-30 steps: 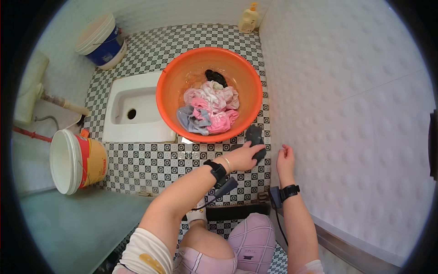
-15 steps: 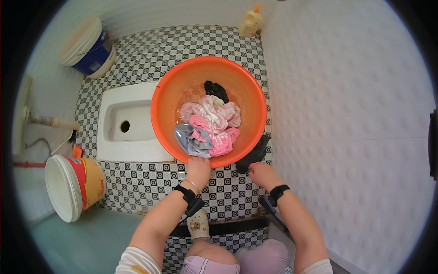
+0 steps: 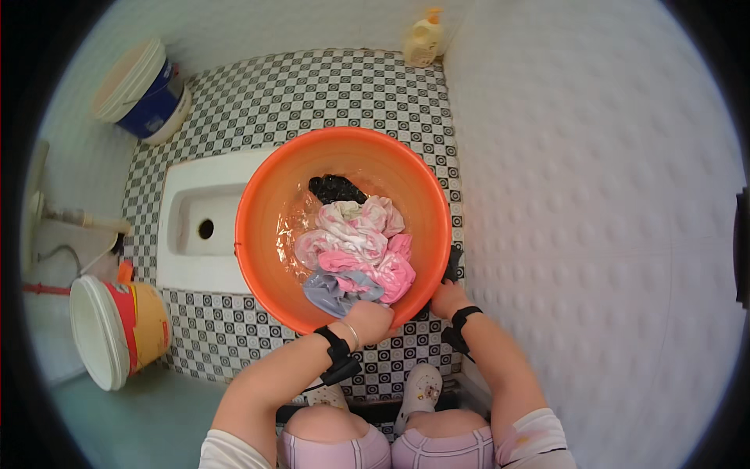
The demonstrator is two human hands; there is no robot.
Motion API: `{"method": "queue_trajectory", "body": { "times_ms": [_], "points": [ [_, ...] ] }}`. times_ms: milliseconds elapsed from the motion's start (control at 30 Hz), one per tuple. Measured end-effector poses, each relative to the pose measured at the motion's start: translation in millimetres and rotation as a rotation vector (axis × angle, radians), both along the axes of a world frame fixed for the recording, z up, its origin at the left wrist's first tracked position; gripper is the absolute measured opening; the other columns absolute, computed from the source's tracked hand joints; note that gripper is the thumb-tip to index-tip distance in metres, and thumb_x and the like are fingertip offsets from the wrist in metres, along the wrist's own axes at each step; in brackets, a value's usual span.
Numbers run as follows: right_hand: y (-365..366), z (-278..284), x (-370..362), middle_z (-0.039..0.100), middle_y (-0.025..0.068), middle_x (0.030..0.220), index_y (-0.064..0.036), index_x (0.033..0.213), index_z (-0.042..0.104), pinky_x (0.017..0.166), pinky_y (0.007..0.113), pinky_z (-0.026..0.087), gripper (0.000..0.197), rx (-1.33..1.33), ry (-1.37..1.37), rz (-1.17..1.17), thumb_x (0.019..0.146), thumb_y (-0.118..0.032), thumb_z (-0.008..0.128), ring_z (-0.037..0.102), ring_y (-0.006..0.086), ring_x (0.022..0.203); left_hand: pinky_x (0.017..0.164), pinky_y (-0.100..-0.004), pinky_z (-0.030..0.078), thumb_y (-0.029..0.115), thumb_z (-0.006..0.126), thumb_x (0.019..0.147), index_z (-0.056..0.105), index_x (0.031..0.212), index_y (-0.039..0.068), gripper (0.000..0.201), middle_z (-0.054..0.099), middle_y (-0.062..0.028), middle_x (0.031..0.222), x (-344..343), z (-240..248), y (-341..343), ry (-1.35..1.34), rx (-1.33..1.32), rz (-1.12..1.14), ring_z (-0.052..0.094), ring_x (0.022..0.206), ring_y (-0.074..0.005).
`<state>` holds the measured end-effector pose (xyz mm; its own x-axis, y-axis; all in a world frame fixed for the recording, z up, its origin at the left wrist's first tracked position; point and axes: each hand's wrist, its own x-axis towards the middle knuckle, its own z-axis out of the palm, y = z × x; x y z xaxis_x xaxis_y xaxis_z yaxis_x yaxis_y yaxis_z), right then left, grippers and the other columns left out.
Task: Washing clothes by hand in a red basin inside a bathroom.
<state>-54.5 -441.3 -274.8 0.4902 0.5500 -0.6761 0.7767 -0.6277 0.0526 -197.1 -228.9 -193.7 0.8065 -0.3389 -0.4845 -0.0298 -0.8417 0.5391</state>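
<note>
A big orange basin (image 3: pixel 262 227) stands in front of me with some water in it. In it lies a wet heap: a white and pink garment (image 3: pixel 344 234), a bright pink garment (image 3: pixel 397 273), a grey-blue cloth (image 3: pixel 332 291) and a black cloth (image 3: pixel 336 189). My left hand (image 3: pixel 370 320) is closed over the basin's near rim, beside the grey-blue cloth. Close against the basin's right outer side, my right hand (image 3: pixel 448 298) has its fingers curled on a dark cloth (image 3: pixel 453 264) on the floor. The basin's edge partly hides that cloth and my right fingertips.
A white squat toilet (image 3: pixel 176 270) lies left of the basin, partly covered by it. A blue and white bucket (image 3: pixel 148 98) stands far left, a red and yellow bucket (image 3: pixel 144 320) near left. A cream pump bottle (image 3: pixel 423 43) is by the far wall. White wall panels (image 3: pixel 586 195) close the right.
The basin, with the clothes inside, has come nearer to me and slightly left. My left hand has moved right and nearer along with its rim; my right hand now sits closer against the basin.
</note>
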Motion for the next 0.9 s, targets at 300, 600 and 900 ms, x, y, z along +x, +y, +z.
{"method": "queue_trajectory", "body": {
  "times_ms": [300,600,900],
  "points": [
    [49,99,52,0.064,0.0200,0.096,-0.0004,0.098,0.065,0.080,0.044,0.050,0.022,0.676,-0.186,-0.394,0.083,-0.014,0.056,0.061,0.0390,0.090,0.082,-0.0444,0.050,0.022,0.065,0.076,0.024,0.147,0.007,0.083,0.053,-0.0166,0.128,-31,6,4,0.158,-0.043,-0.163,0.062,0.099,-0.0359],
    [124,26,62,0.063,0.0156,0.108,0.0011,0.124,0.051,0.084,0.032,0.050,0.053,0.779,0.522,-0.517,0.082,-0.024,0.070,0.063,0.0238,0.096,0.088,-0.0421,0.049,0.032,0.063,0.080,0.041,0.135,0.010,0.063,0.055,-0.0178,0.126,-16,-11,31,0.339,-0.304,0.148,0.060,0.104,-0.0367],
    [162,-47,45,0.066,0.0050,0.091,-0.0017,0.103,0.064,0.075,0.031,0.050,0.039,0.450,0.769,-0.595,0.071,-0.022,0.074,0.060,0.0160,0.085,0.097,-0.0612,0.036,0.071,0.050,0.082,0.045,0.134,0.011,0.080,0.047,-0.0136,0.138,-12,-82,87,0.921,-1.302,1.478,0.046,0.124,-0.0352]
  ]
}}
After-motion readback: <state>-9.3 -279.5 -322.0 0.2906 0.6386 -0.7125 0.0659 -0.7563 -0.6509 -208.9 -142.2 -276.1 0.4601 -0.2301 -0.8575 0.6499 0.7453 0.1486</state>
